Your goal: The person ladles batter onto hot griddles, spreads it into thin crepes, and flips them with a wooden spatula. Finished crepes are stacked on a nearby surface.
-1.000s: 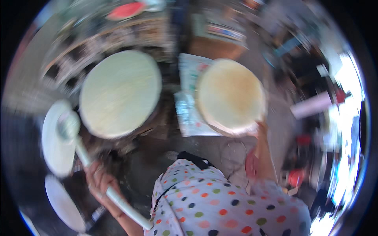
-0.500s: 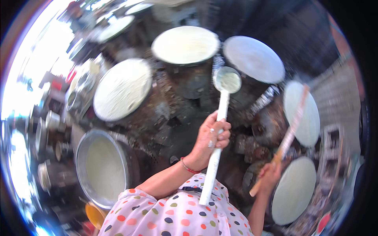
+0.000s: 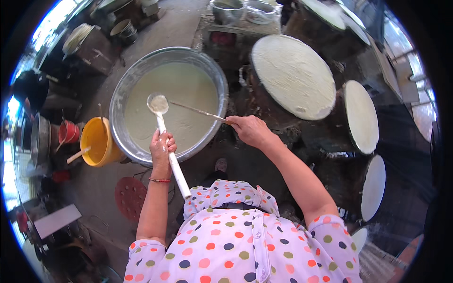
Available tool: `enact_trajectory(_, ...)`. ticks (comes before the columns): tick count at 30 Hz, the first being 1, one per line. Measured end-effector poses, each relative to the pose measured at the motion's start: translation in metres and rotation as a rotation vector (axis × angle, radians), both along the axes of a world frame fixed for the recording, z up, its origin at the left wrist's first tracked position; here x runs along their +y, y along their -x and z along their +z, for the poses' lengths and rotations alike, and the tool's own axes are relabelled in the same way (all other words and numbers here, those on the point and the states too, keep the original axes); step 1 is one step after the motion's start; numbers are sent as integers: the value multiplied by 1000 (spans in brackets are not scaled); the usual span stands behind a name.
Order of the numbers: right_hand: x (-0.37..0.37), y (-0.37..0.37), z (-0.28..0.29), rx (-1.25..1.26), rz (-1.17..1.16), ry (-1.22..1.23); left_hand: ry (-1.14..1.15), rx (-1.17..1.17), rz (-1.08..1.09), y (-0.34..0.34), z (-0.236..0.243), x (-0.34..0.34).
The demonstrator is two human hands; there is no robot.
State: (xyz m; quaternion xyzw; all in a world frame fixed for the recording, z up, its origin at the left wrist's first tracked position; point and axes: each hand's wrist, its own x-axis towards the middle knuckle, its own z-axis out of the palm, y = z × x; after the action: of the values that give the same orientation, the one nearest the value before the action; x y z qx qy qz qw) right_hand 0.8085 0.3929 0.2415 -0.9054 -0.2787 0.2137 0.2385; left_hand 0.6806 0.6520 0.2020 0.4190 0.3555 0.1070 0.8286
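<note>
My left hand is closed round the white handle of a long ladle. The ladle's round bowl, with some pale batter in it, is over a wide metal basin. Pale, creamy batter fills much of that basin. From the right, my right hand grips the end of a long wooden spatula, seen nearly edge-on. It reaches across the basin's rim, its far end close beside the ladle bowl; whether they touch I cannot tell.
Large round griddles covered with pale batter, such as the nearest one, curve along the right. Left of the basin are a yellow bucket, a red pail and a reddish round stool. Metal pots stand on a block behind.
My view has swung left, bringing the basin in front of me. The ladle and spatula, formerly among the griddles, are now over the basin, still in the same hands.
</note>
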Motion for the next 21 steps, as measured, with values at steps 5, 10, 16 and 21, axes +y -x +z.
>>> enact_trajectory(5,68,-22,-28,-3,400,540,15,222,52,39,-49,36)
enact_trajectory(10,65,-16,-46,341,201,328,9,399,37,32,-54,42)
enact_trajectory(16,77,-21,-34,472,135,350,-1,452,-14,15,-95,38)
enact_trajectory(21,61,-24,-21,745,51,290,741,106,273,-2,-110,-9)
